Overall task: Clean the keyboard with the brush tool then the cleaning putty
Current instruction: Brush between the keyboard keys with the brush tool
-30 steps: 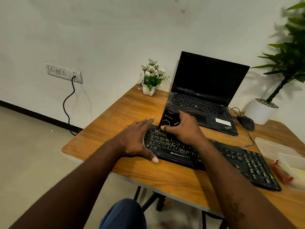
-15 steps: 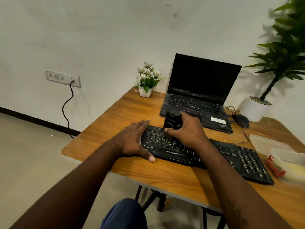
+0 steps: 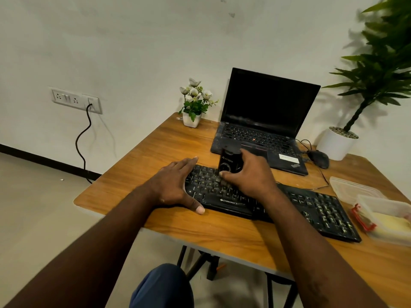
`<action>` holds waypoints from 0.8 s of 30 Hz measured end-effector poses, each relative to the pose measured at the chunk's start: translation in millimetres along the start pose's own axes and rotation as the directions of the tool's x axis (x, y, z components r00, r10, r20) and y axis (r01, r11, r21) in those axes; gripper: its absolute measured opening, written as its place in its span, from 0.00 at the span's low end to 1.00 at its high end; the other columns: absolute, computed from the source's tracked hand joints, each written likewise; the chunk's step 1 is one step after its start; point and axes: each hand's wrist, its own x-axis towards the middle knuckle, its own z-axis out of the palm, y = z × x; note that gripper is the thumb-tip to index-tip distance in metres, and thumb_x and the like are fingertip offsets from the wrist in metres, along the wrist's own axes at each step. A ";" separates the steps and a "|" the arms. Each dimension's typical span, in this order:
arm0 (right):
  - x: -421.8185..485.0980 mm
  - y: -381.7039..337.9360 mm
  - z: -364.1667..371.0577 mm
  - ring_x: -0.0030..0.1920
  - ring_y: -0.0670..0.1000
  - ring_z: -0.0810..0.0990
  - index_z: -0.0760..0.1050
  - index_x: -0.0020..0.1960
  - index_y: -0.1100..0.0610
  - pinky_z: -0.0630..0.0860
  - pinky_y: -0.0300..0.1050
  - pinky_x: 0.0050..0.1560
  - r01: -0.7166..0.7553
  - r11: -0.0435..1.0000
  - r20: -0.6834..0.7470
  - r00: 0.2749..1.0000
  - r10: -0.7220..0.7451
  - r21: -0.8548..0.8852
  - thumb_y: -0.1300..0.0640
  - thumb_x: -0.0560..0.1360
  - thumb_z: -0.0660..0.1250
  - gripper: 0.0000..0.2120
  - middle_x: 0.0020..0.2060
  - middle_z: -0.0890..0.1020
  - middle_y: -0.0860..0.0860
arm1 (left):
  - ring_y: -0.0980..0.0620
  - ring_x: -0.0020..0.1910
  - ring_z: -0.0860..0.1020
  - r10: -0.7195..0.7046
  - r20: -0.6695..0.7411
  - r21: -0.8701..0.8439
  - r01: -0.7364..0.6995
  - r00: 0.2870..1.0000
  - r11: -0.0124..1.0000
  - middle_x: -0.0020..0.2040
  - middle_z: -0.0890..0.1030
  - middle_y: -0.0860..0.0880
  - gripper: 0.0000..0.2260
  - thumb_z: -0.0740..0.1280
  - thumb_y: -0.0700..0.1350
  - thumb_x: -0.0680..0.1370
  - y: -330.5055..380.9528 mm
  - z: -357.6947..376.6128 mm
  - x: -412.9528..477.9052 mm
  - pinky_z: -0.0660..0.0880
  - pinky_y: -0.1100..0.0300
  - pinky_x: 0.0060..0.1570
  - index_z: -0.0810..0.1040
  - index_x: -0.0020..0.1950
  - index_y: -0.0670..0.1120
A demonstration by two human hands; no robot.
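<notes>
The keyboard (image 3: 311,207) you are cleaning is black and lies flat on the wooden table (image 3: 155,152), set at a slant so that its left end is farther from you than its right end. Over the left half of the keyboard your right hand (image 3: 249,174) grips the brush tool (image 3: 229,162), a black block with a round dial on its face; your fingers curl round its far side and your thumb pinches its near lower corner. The tool stands nearly upright with its lower end down on the keys, and the keys right under it are blurred, so you cannot tell the bristles apart. Your left hand (image 3: 175,185) rests on the left end of the keyboard with its fingers straight and together, palm down, and the thumb stretched out along the keyboard's front edge, its tip on the table. Just behind the keyboard stands an open laptop (image 3: 266,121) with a dark screen. To the left of the laptop, well behind the keyboard, is a small white pot of flowers (image 3: 192,103). Behind the keyboard's right half lies a dark mouse (image 3: 319,158), and beyond it a tall green plant (image 3: 378,74) in a white pot. Just beside the keyboard's right end sit a clear lid (image 3: 351,187) and a clear tub (image 3: 387,218) with something pale yellow inside.
</notes>
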 end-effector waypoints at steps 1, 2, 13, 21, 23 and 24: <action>0.7 0.9 -4.1 0.52 0.50 0.84 0.74 0.68 0.52 0.84 0.47 0.51 -0.028 0.997 -0.077 0.997 0.023 -0.071 0.48 0.70 0.80 0.30 0.56 0.84 0.49 | 0.48 0.82 0.52 0.000 0.000 0.000 0.000 1.000 1.000 0.85 0.48 0.52 0.68 0.75 0.77 0.57 0.8 -0.4 -0.4 0.53 0.44 0.79 0.40 0.84 0.55; 0.6 3.2 -7.3 0.52 0.50 0.84 0.74 0.68 0.52 0.84 0.47 0.51 -0.031 0.998 -0.085 0.996 0.026 -0.062 0.48 0.70 0.80 0.30 0.55 0.84 0.48 | 0.48 0.82 0.51 -0.002 0.002 -0.002 0.002 1.000 1.000 0.85 0.48 0.52 0.68 0.75 0.77 0.58 1.4 -0.7 -0.5 0.52 0.44 0.79 0.40 0.84 0.55; -9.0 10.5 -13.9 0.54 0.49 0.84 0.75 0.66 0.50 0.83 0.47 0.52 -0.046 0.984 0.085 0.996 0.032 0.173 0.51 0.69 0.81 0.28 0.55 0.84 0.46 | 0.48 0.82 0.51 -0.011 0.014 -0.001 0.011 1.000 1.000 0.85 0.47 0.53 0.70 0.71 0.81 0.54 0.5 -0.5 -0.5 0.53 0.41 0.79 0.39 0.84 0.56; -8.5 9.0 -11.1 0.53 0.49 0.84 0.75 0.66 0.51 0.82 0.44 0.50 -0.057 0.993 -0.023 0.998 0.060 0.108 0.49 0.70 0.80 0.27 0.54 0.83 0.44 | 0.48 0.82 0.51 -0.017 0.010 -0.002 0.017 1.000 1.000 0.85 0.47 0.53 0.69 0.71 0.81 0.55 -1.0 1.0 0.1 0.54 0.41 0.79 0.39 0.84 0.57; -13.4 1.7 -4.9 0.54 0.48 0.84 0.76 0.63 0.48 0.82 0.45 0.53 -0.085 0.953 0.188 0.982 0.030 0.291 0.51 0.69 0.81 0.26 0.53 0.84 0.45 | 0.48 0.82 0.50 -0.015 0.009 0.001 0.015 1.000 1.000 0.85 0.47 0.53 0.69 0.71 0.81 0.55 -0.9 1.2 0.1 0.54 0.41 0.79 0.39 0.84 0.57; -13.5 -0.9 0.3 0.54 0.47 0.84 0.76 0.63 0.48 0.82 0.46 0.53 -0.047 0.967 0.180 0.984 0.001 0.249 0.50 0.68 0.82 0.26 0.53 0.84 0.45 | 0.48 0.82 0.50 -0.014 0.007 0.001 0.014 1.000 1.000 0.85 0.47 0.53 0.69 0.71 0.82 0.54 -1.1 1.1 0.1 0.54 0.41 0.79 0.39 0.84 0.57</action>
